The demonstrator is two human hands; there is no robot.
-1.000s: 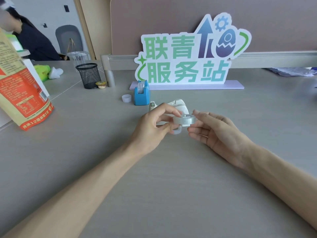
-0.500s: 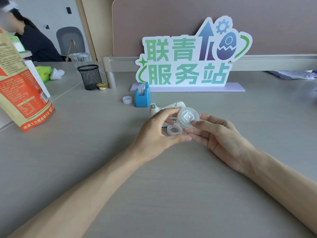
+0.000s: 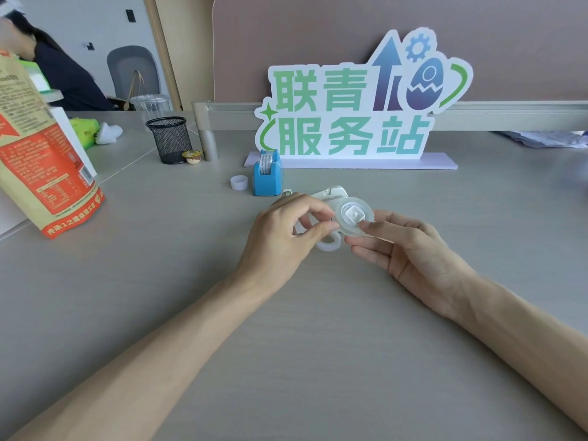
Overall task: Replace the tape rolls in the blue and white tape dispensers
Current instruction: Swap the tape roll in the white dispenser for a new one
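Right hand [image 3: 410, 249] pinches the tape roll [image 3: 353, 217] upright; left hand [image 3: 286, 237] curls beside, seemingly touching nothing.

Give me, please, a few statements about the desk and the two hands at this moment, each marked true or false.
1. The right hand pinches a clear tape roll with a square-holed hub. True.
2. The blue tape dispenser lies on its side with no roll in it. False: it stands upright by the sign's base with a roll showing in its top.
3. A small empty core ring lies on the desk below the fingers of the left hand. True.
4. The white tape dispenser sits behind the hands, partly hidden by them. True.
5. The black mesh pen cup stands to the right of the sign. False: it stands to the left of the sign.
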